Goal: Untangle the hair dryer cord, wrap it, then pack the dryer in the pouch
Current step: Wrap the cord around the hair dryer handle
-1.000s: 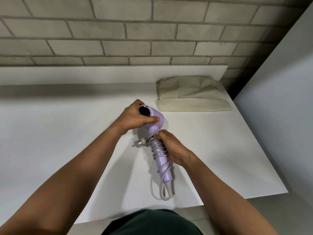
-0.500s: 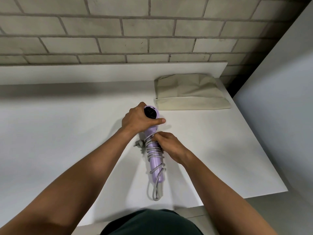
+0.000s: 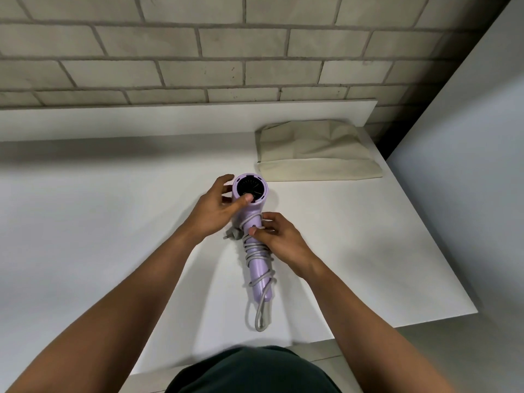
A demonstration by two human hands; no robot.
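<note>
Pinching the grey cord (image 3: 255,249), the fingers (image 3: 253,230) of my right hand (image 3: 280,240) are curled in. Thumb and forefinger are closed on the last turn where it crosses the neck of the lilac hair dryer (image 3: 259,269). My left hand (image 3: 211,215) cups the dryer's head from nine o'clock, with the thumb laid over the rim of the black grille and the other fingers wrapped round the far side of the barrel.

Between the two hands the dryer lies along the middle of the white tabletop (image 3: 85,222), head at twelve o'clock and handle running to six. The cord sits in tight coils on the upper handle and in a looser spiral lower down. A slack loop trails off the butt end at six. The plug (image 3: 231,235) pokes out at nine o'clock from the neck, free of both hands.

I judge the dryer light, hard-shelled and smooth, apt to roll on its round barrel. The cord looks springy and would likely unwind if released. The best hold is therefore round the handle, over the coils, with the plug end trapped under the palm, and never by the loop.

At one o'clock, near the head, the beige pouch (image 3: 314,154) lies flat. It looks limp, so one hand will have to hold its mouth open. I cannot tell which edge opens.
</note>
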